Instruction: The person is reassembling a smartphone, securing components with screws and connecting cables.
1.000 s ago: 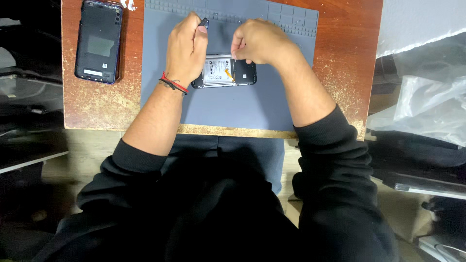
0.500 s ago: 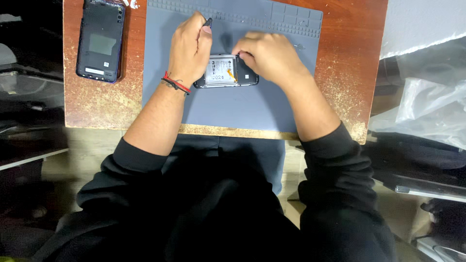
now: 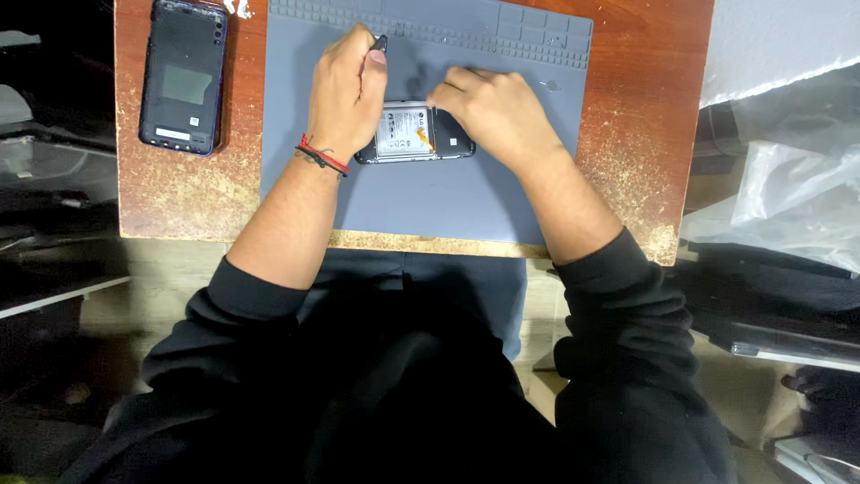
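Altogether, phones: two — an opened phone [image 3: 414,133] under both hands, a phone back [image 3: 183,76] well left.
Left hand [image 3: 348,94]: closed on a dark tool [image 3: 379,42].
Right hand [image 3: 493,112]: fingers curled, pressed on the opened phone.
Label: white rectangle between the hands.
Mat: one grey mat [image 3: 430,193].

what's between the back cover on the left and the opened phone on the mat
The left hand and wrist, a strip of bare wooden table and some grey mat lie between back cover and phone, in the head view.

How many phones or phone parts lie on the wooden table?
2: an opened phone on the grey mat under both hands, and a dark back cover at the table's left. None seems hidden.
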